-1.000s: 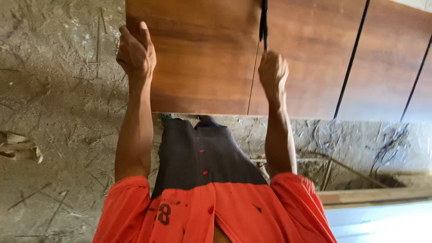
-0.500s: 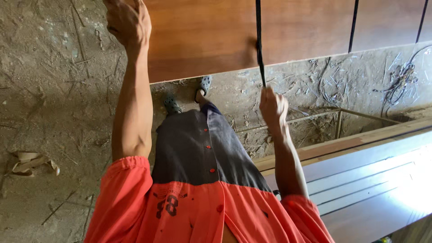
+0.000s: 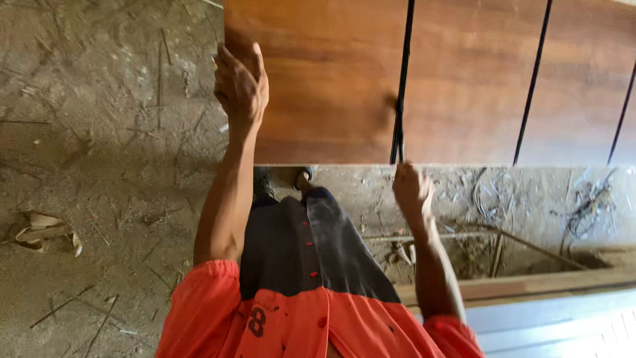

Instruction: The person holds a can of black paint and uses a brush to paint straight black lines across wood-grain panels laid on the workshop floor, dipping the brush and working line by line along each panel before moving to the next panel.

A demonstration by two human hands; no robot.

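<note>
Ground: bare packed dirt strewn with dry stalks and fibres is seen under everything; a crumpled scrap of paper lies well off to the left.
Wooden panel: a large brown veneered board is held up in front of the body, its lower edge level across the view and its left edge at the left hand; three thin dark grooves run down its face.
Pale plank: a lighter timber piece is laid along the ground at lower right, below the panel.
Left hand: it is curled round the panel's left edge, fingers held close together against the face.
Right hand: it is set at the bottom edge just under one groove; the fingers are bent upward, but how firmly they are closed cannot be told.
Risk: the board is carried by only two edge holds, so it could, in judgement, tip or slip if the lower hold is loose, and feet could be caught on the litter.
</note>
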